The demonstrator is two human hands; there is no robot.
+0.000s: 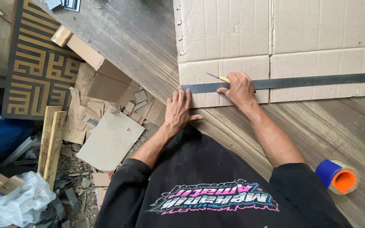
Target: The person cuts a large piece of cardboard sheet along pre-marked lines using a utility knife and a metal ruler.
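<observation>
Grey wooden bench, cardboard sheet flat across its 12 o'clock half. Left hand spread open, pressing the near end of a long dark straightedge. Right hand closed around a yellow-handled knife, blade at 10 o'clock along the straightedge. Tape roll at 4 o'clock; cardboard scraps on the floor at 9 o'clock.

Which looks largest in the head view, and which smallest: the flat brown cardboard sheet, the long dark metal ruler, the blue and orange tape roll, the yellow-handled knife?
1. Flat brown cardboard sheet, by far the largest.
2. Long dark metal ruler, long but thin.
3. Blue and orange tape roll; it lies nearer the camera, so it may look bigger than it is.
4. Yellow-handled knife, mostly hidden in the right hand.
</observation>
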